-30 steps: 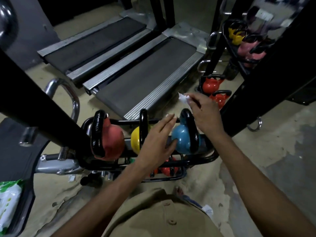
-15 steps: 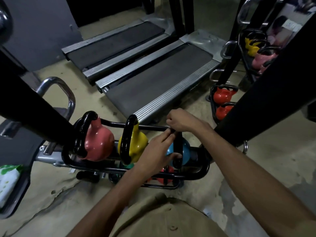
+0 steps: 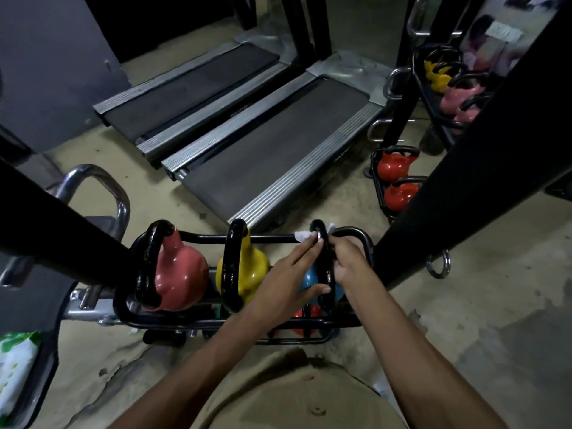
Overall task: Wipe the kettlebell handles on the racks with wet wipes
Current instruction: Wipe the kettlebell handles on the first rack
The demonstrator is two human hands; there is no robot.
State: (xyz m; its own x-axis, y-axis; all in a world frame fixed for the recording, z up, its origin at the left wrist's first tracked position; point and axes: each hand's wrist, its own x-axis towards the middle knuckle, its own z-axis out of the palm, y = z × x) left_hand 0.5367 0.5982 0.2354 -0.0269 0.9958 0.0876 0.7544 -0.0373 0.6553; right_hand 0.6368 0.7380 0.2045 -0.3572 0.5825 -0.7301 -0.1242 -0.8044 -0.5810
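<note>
Through the head camera I look down on the top tier of a black rack (image 3: 366, 243), which carries three kettlebells in a row: a pink kettlebell (image 3: 182, 274) on the left, a yellow kettlebell (image 3: 252, 269) in the middle and a blue kettlebell (image 3: 309, 278) on the right, each standing upright; both hands are on the blue one's black handle (image 3: 324, 267); a white wet wipe (image 3: 304, 235) is draped over the top of that handle, with a corner sticking out on either side; my view of the left hand (image 3: 288, 280) shows its fingers laid out straight along the handle's left side, the tips pressing on the wipe, the thumb stretched across the blue body to the handle's base; the right hand (image 3: 349, 261) has its fingers curled round the handle from the right, probably over the wipe, though the fold under them is hidden; a green-and-white wipes pack (image 3: 18, 363) lies at the lower left; two treadmills (image 3: 278, 144) sit on the floor beyond the rack; two red kettlebells (image 3: 397, 178) stand in another rack to the right.
</note>
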